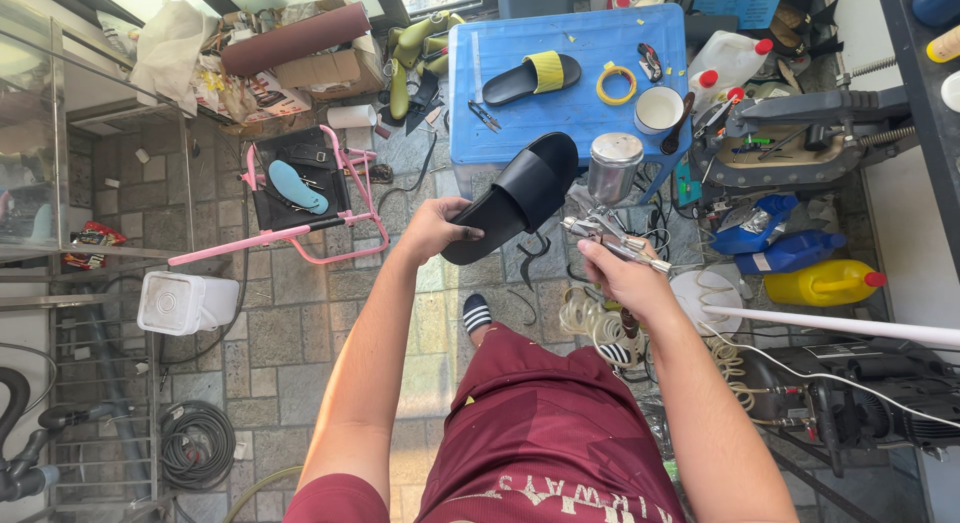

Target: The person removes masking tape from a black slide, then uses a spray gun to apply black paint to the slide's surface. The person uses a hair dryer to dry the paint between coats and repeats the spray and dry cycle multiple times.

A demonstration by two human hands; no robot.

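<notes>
Here your left hand (432,231) grips a black slide sandal (515,196) by its heel, sole angled toward the spray gun (610,208) your right hand (622,275) apparently clasps closed.

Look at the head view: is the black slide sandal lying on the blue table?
No, the left hand holds the black slide sandal up in front of the blue table.

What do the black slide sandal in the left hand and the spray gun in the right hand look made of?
Black slide sandal: probably matte rubber or foam, with an even, dull surface and no shine. Spray gun: apparently polished metal; its cup shows bright silvery reflections. The left hand grips the sandal's heel end.
</notes>
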